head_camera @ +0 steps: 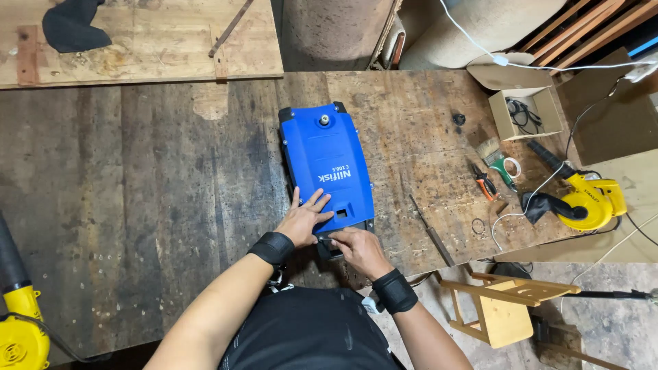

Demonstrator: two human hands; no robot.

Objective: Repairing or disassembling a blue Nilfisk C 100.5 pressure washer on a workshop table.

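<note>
A blue plastic machine housing (327, 164) lies flat on the worn wooden table (171, 171), a metal nozzle stub at its far end. My left hand (303, 218) rests flat on the housing's near left corner, fingers spread. My right hand (356, 248) pinches a small black part (327, 241) at the housing's near edge. Both wrists wear black bands.
To the right lie pliers (484, 183), a brush (490, 149), a tape roll (513, 166), a long metal rod (432, 231), a yellow blower (589, 199) and an open cardboard box (524, 113). A second yellow blower (20, 329) sits bottom left. A wooden stool (507, 301) stands by the table.
</note>
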